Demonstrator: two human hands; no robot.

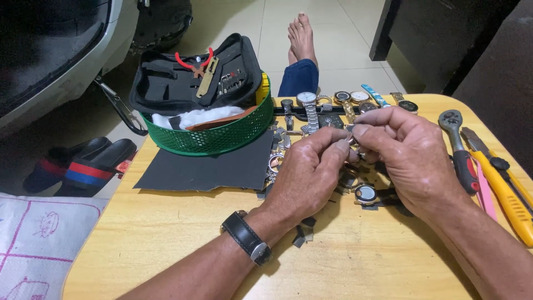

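Head view showed the left hand [311, 172] and right hand [408, 153] meeting above the tabletop [166, 239], fingers of both pinching a small metal watch part [352, 139] between them, raised close for inspection over loose watches [333, 103].

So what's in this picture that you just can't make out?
- Small part pinched between the left hand and right hand: head view, hidden by the fingertips, too small to identify.
- Watch parts on the wooden table: partly covered by both hands.
- Yellow-handled tool: cut off by the right edge.
- Contents of the green basket: hidden by the tool case resting on it.
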